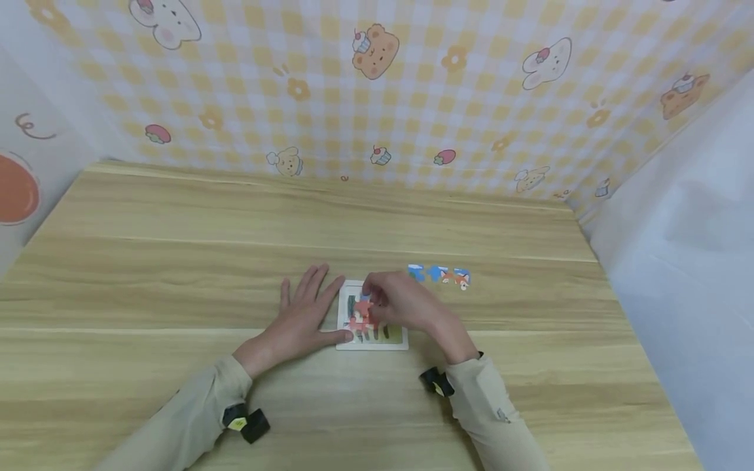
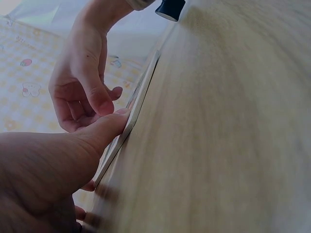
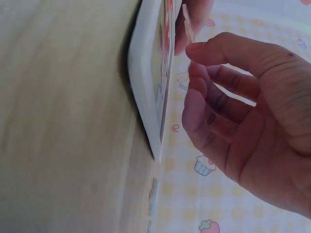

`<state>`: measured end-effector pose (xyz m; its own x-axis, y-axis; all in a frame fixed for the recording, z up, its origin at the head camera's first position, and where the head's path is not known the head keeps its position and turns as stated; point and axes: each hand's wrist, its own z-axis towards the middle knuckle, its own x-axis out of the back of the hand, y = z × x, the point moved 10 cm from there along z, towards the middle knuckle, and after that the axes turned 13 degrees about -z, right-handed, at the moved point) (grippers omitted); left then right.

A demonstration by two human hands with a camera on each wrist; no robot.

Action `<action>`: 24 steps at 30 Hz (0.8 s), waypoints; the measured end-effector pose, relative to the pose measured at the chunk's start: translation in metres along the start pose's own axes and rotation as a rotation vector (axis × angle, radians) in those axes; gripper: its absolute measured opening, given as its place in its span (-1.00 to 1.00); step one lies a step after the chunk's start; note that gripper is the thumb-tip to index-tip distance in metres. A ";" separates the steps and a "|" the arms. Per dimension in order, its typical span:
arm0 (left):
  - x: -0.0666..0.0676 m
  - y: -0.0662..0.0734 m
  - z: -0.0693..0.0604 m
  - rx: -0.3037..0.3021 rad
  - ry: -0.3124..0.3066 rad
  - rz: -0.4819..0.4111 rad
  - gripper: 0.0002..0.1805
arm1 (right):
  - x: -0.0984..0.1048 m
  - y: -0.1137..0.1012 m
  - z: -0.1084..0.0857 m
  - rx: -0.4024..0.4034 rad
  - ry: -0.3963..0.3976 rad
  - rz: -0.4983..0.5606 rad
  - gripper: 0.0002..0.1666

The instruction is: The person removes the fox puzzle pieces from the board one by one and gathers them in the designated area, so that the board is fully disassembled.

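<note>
A small jigsaw puzzle board (image 1: 372, 347) with a white rim lies on the table, partly filled with orange-red and green pieces. My left hand (image 1: 300, 330) is beside its left edge, fingers spread, with the thumb resting on the rim's lower left. Over the board's upper right, my right hand (image 1: 406, 301) pinches a thin puzzle piece (image 3: 188, 24) between thumb and fingertips. In the right wrist view that piece is tilted, held just off the board. The right hand hides part of the board from the head view.
Several loose puzzle pieces (image 1: 462, 280), blue and orange with a fox's face, lie behind the right hand. The wooden table (image 1: 177, 261) meets a yellow checked cloth (image 1: 330, 98) at the back. White cloth (image 1: 677, 216) hangs at the right.
</note>
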<state>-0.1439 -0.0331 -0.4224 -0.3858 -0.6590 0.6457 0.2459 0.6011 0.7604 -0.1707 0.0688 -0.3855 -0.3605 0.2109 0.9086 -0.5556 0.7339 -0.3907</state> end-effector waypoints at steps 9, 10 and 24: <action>0.001 0.002 0.000 -0.018 0.015 0.001 0.03 | 0.016 0.015 -0.008 -0.066 0.054 -0.040 -0.79; 0.001 0.002 0.000 -0.015 0.012 0.000 0.03 | 0.017 0.017 -0.009 -0.070 0.060 -0.039 -0.80; 0.004 -0.002 0.000 -0.014 -0.016 0.022 0.05 | 0.045 0.063 -0.035 -0.183 0.061 0.013 -0.79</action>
<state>-0.1461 -0.0370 -0.4217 -0.3941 -0.6380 0.6615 0.2670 0.6092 0.7467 -0.1959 0.1467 -0.3639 -0.3173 0.2558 0.9132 -0.4033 0.8351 -0.3741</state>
